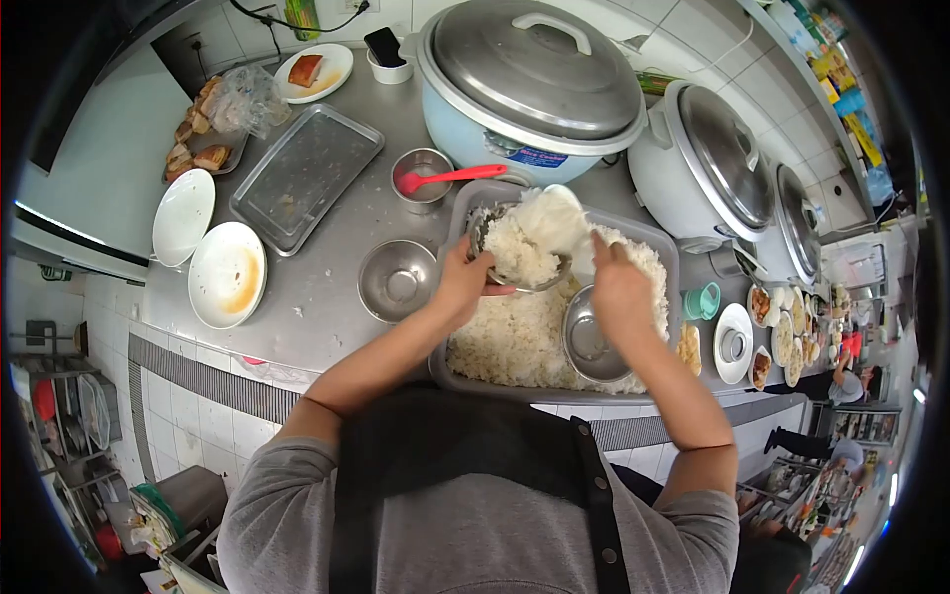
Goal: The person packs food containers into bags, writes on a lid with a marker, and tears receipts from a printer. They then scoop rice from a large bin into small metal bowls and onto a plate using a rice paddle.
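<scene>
1. The step in hand looks like portioning: the left hand has its fingers wrapped around the rim of a small steel bowl heaped with rice, held over the grey rice tub.
2. The right hand has its fingers closed on the handle of a white rice paddle, pressing on the mound in the bowl.
3. A 2nd steel bowl sits in the tub's rice below the right hand; a 3rd, empty bowl stands on the bench left of the tub.
4. The next move probably calls for packing and levelling the rice while keeping the bowl steady above the tub.
</scene>
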The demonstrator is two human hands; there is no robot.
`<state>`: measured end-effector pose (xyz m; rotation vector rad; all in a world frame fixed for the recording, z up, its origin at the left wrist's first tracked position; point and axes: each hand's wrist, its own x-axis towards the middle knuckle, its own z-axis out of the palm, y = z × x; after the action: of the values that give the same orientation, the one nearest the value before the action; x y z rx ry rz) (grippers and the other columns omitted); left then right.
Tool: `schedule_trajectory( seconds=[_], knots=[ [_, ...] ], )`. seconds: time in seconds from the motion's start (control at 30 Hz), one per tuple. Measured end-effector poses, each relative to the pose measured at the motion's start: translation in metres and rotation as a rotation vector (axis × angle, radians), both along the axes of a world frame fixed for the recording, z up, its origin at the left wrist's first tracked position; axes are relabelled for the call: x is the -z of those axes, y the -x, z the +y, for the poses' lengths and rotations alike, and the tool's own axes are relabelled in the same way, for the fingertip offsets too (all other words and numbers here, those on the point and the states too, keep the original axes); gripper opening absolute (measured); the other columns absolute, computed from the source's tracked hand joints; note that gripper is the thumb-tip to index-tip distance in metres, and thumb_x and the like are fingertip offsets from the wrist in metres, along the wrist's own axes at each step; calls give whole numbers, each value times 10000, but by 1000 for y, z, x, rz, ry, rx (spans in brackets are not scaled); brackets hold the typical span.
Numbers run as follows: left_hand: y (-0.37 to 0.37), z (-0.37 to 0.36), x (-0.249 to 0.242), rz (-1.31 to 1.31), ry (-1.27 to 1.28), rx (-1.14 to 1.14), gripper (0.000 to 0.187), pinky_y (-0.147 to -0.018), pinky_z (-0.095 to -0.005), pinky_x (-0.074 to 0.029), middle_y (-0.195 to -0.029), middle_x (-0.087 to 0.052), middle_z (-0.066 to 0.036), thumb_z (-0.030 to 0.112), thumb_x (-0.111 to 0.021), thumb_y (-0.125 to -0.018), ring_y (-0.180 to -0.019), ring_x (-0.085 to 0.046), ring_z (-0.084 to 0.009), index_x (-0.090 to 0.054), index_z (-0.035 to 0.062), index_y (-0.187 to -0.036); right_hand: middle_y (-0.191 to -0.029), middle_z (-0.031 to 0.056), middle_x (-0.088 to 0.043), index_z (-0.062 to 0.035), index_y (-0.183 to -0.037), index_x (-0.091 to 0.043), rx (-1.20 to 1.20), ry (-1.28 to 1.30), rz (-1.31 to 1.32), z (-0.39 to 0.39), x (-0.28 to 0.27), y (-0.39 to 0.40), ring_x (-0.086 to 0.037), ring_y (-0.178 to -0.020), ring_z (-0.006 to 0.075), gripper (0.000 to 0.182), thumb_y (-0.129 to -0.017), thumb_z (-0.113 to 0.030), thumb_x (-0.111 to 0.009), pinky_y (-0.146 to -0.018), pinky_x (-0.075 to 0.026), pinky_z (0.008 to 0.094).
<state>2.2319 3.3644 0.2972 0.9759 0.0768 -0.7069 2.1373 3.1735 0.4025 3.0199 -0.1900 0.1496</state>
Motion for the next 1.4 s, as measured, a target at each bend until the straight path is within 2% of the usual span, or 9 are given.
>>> schedule_trajectory(
  seconds=[0.07, 0.3, 0.37, 0.63, 0.87, 1.0, 1.13, 1.2, 1.4],
  knots=[
    [10, -16, 6, 40, 2, -62, 428, -642, -371, -660, -1195, -578, -156, -27, -450, -921, -904, -695, -290, -438, 6, -1347, -1082, 195, -573, 32, -1425, -388, 31, 31, 153, 23, 26, 9, -682, -836, 357, 616, -832, -17, -548, -690, -586, 366],
    [7, -3, 10, -77, -69, -2, 482, -610, -363, -657, -1213, -575, -139, -27, -457, -902, -910, -695, -261, -436, 34, -1380, -1093, 215, -553, -60, -1439, -427, 154, -239, 43, 34, 20, 39, -668, -842, 342, 678, -787, 97, -532, -777, -561, 405],
    [-7, 9, 4, -108, -89, 57, 487, -602, -361, -655, -1194, -589, -137, -24, -457, -902, -899, -697, -257, -436, 37, -1384, -879, 166, -593, -116, -1398, -509, -31, -581, -147, 1, -8, 50, -657, -815, 351, 567, -848, 20, -512, -677, -550, 428],
    [-24, -1, -4, -27, -27, 21, 449, -582, -342, -648, -1134, -625, -128, -4, -458, -910, -839, -702, -234, -467, 37, -1358, -841, 192, -627, -185, -1352, -584, 17, -428, 47, 28, -8, 45, -635, -741, 376, 552, -835, 7, -548, -668, -519, 479],
    [-26, 18, -22, -149, -78, 8, 415, -590, -342, -649, -1147, -620, -124, -5, -451, -911, -859, -700, -232, -496, 19, -1322, -1109, 266, -648, -152, -1356, -582, -89, -842, -225, -5, -41, 28, -703, -943, 268, 374, -993, -110, -502, -813, -520, 351],
    [-22, 18, -31, -203, -96, 96, 435, -586, -340, -652, -1137, -623, -128, -4, -465, -911, -870, -697, -226, -486, 15, -1345, -1264, 218, -628, -92, -1376, -546, 169, -877, 40, 30, -17, 16, -642, -1118, 259, 386, -995, -92, -483, -942, -469, 340],
    [-21, 28, -15, -177, -147, 91, 482, -569, -333, -651, -1123, -624, -130, -9, -476, -900, -877, -693, -232, -463, 14, -1381, -1071, 290, -648, -121, -1381, -547, -17, -673, -10, 25, -18, 19, -692, -936, 343, 415, -969, -70, -527, -844, -507, 383],
    [-29, 32, -13, -182, -167, 116, 492, -564, -333, -650, -1127, -622, -126, -10, -478, -900, -883, -691, -232, -456, 20, -1391, -862, 269, -644, -165, -1400, -531, -31, -757, -98, 19, -46, 20, -653, -817, 423, 520, -910, 1, -482, -750, -497, 504],
    [-22, 29, -13, -251, -234, 154, 506, -554, -322, -642, -1122, -625, -116, -1, -482, -907, -878, -684, -205, -460, 50, -1411, -868, 250, -664, -160, -1300, -631, -93, -675, 25, 17, -9, 18, -653, -768, 374, 405, -915, -49, -572, -754, -514, 400]
  ],
)
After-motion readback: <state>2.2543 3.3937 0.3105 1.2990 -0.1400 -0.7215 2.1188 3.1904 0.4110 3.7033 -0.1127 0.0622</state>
